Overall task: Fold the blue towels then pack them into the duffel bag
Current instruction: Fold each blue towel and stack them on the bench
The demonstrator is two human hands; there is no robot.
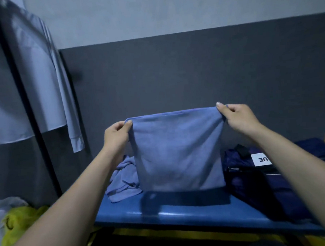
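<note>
Matt cloth towel (179,150), glossy bench (164,215)

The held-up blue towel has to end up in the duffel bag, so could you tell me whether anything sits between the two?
Nothing visible does. The blue towel hangs from the left hand and right hand above the blue bench; the duffel bag lies right beside it. Whether the bag is open cannot be told.

Two hands (118,134) (238,118), one held-up blue towel (179,152), one towel heap (123,179), one dark bag (258,183)
</note>
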